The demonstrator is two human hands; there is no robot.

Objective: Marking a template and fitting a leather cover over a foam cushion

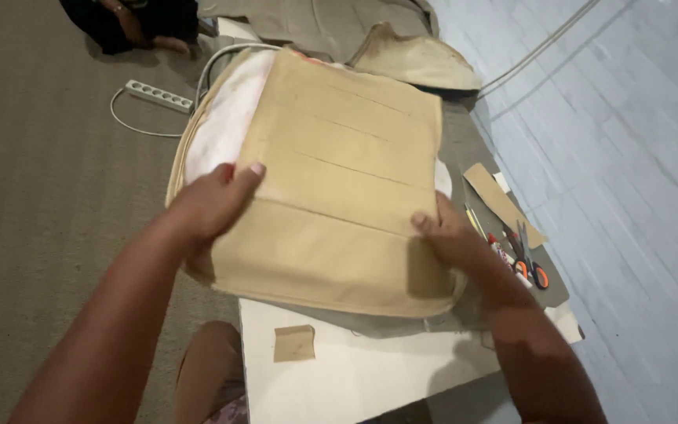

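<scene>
A tan fabric seat cover (339, 173) with stitched panel lines and a white inner side lies tilted in front of me over a white board (370, 369). My left hand (213, 200) grips its left edge, thumb on top. At the lower right edge my right hand (449, 235) holds the cover, fingers curled over the fabric. Both hands lift the near end slightly off the board.
Orange-handled scissors (529, 263), a pen and a tan strip (500, 200) lie on grey fabric to the right. A small tan scrap (293, 342) sits on the board. A white power strip (158, 96) lies on the brown carpet; another person sits at the top left (131, 23). A blue tiled floor runs along the right.
</scene>
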